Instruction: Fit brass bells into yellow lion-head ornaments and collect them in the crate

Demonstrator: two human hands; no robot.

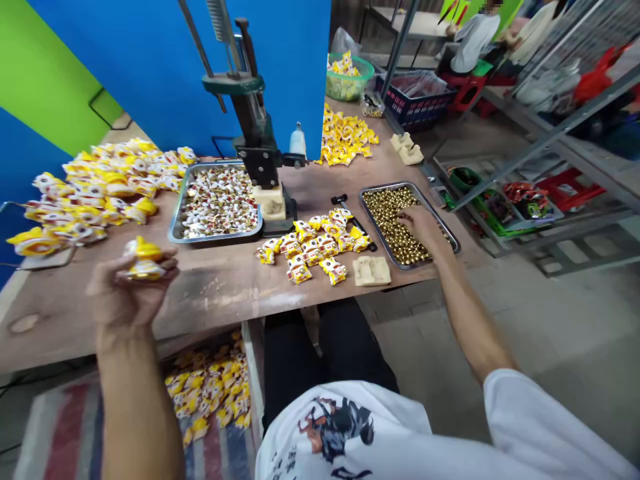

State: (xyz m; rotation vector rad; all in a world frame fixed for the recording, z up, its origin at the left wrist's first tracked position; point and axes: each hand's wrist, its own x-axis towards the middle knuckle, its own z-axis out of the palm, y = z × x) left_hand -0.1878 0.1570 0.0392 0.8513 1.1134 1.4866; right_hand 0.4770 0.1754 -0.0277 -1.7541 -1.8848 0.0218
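My left hand (131, 283) is raised over the table's front edge, shut on a yellow-and-white foil packet (143, 260). A large heap of similar packets (95, 193) lies to its left. My right hand (423, 230) rests with its fingers among gold beads (390, 217) in a steel tray (409, 225). Nearest that tray, on its left, are a loose group of packets (310, 250) and a small black-handled hammer (350, 217). A cream-coloured block (371, 271) lies just below the tray.
A green hand press (255, 127) stands on the wooden table (225, 293) beside a steel tray of white-and-gold pieces (217, 203). More packets lie behind it and under the table on a striped mat (215, 427). A person (475, 40) sits at the back beyond metal shelving (550, 133).
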